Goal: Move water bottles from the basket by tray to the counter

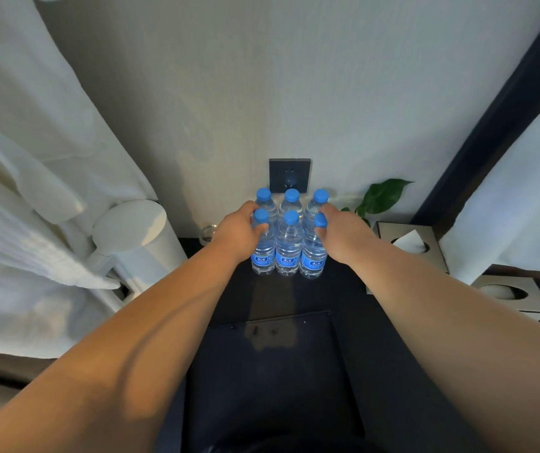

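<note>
Several clear water bottles (289, 246) with blue caps and blue labels stand upright in two rows on the dark counter (343, 322), close to the wall. My left hand (237, 232) grips the front left bottle (263, 253) just under its cap. My right hand (340, 233) grips the front right bottle (312, 259) at the neck. The dark tray (289, 325) lies flat on the counter in front of the bottles with nothing on it. No basket is in view.
A dark wall socket (289, 174) sits right behind the bottles. A white kettle (137, 233) stands at the left, a small glass (208, 233) beside it. A green plant (379, 197) and two tissue boxes (409, 246) stand at the right. White fabric (16, 191) hangs far left.
</note>
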{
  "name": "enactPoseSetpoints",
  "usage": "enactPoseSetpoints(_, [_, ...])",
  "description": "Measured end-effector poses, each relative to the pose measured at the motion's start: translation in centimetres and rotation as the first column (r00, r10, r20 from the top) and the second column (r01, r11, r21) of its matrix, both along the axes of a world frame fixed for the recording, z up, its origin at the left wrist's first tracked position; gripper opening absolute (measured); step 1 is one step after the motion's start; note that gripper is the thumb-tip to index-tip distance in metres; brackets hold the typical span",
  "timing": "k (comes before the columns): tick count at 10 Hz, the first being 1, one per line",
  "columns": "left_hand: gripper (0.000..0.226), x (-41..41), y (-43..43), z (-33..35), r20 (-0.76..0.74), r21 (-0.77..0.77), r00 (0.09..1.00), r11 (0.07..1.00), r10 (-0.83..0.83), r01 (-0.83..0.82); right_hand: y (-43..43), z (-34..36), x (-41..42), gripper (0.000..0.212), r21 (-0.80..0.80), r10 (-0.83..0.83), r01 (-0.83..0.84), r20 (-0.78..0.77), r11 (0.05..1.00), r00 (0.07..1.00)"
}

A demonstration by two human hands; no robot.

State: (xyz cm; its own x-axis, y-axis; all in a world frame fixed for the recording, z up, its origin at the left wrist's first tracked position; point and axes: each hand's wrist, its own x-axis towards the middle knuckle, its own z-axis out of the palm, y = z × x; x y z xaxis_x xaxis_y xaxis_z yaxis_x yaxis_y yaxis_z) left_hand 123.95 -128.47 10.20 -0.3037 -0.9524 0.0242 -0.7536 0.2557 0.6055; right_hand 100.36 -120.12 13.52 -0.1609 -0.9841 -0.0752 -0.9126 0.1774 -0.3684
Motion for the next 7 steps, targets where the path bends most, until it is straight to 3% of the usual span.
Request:
enactPoseSetpoints(3, [0.037, -0.1, 0.5, 0.5, 0.037, 0.041, 0.999, 0.999, 0.027, -0.028, 1.5, 0.3, 1.0, 0.071, 0.024, -0.024, 0.025, -0.028, 0.999, 0.999])
enactPoseSetpoints(5, [0.072, 0.3, 2.4, 1.2, 0.077, 0.026, 0.991, 0.994, 0.108, -0.111, 3.3, 0.9, 1.2, 0.074, -0.049, 0.006, -0.004, 0.037, 0.999, 0.999])
enactPoseSetpoints(7, [0.054, 0.7, 5.9, 0.0, 0.125, 0.052, 0.988, 0.994, 0.093, -0.100, 5.4, -0.1, -0.3, 0.058, -0.101, 0.054, -0.054, -0.002, 0.993, 0.999])
